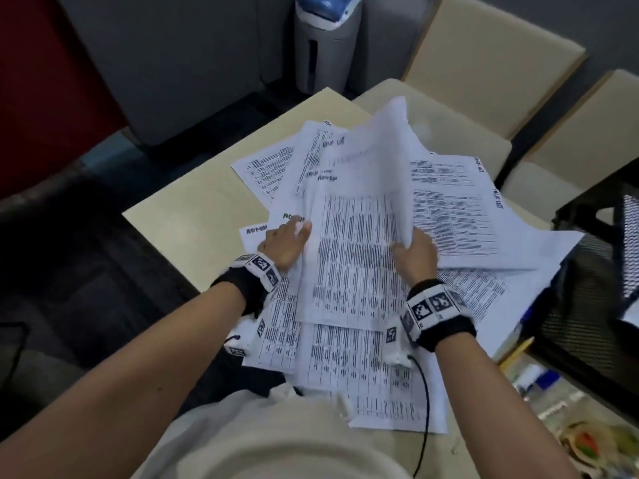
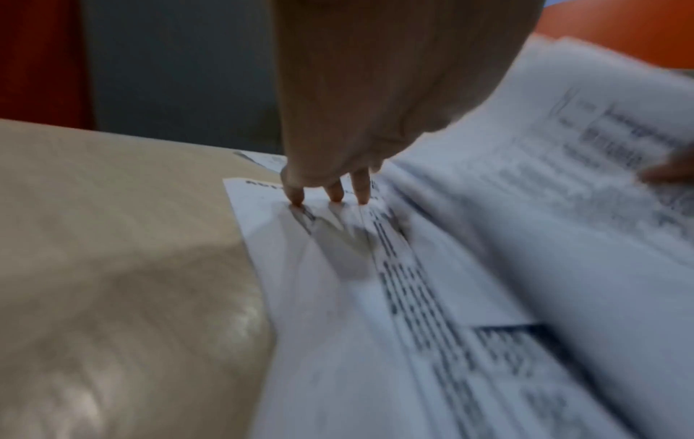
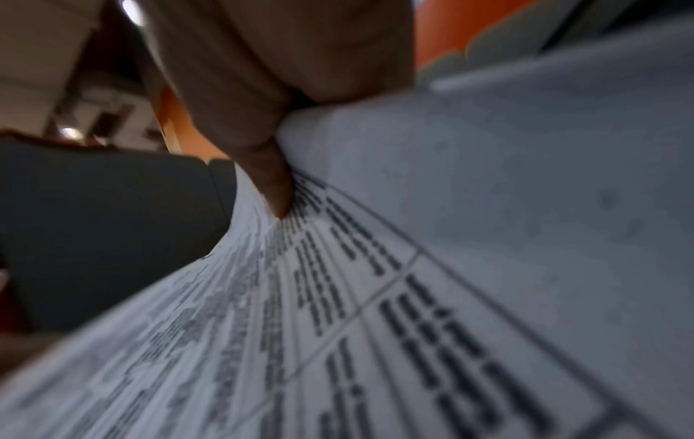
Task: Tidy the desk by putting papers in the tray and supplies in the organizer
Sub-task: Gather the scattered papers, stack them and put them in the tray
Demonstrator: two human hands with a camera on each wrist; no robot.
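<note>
Loads of printed papers (image 1: pixel 349 271) all over the beige desk (image 1: pixel 193 205), and from what we can see none of them sit in a container. On the right edge of the head view there's a black mesh tray or organizer (image 1: pixel 587 299); we can't really tell which it is, and what lies in it is too dark and cropped to make out. A sheet edge touches its near side, that's about it.

The sheets themselves are white, covered in dense tables and rows of black text, a few with handwritten-looking headings in green or dark ink near the top corners. They're fanned out and overlapping at odd angles, some hanging over the near edge of the desk toward our lap.

Our left hand (image 1: pixel 285 245) is pressing down on the left side of the pile. In the left wrist view the fingertips (image 2: pixel 334 196) are straight and dig into a sheet hard enough to wrinkle it. Our right hand (image 1: pixel 415 252) is grasping a lifted sheet (image 1: pixel 380 150) that curls up and away from the pile; the right wrist view shows the thumb (image 3: pixel 274 184) clamped on the printed side with the paper bending around it.

Beyond the desk stands a grey and blue bin (image 1: pixel 326 43), and beige chairs (image 1: pixel 491 60) sit at the far right.
</note>
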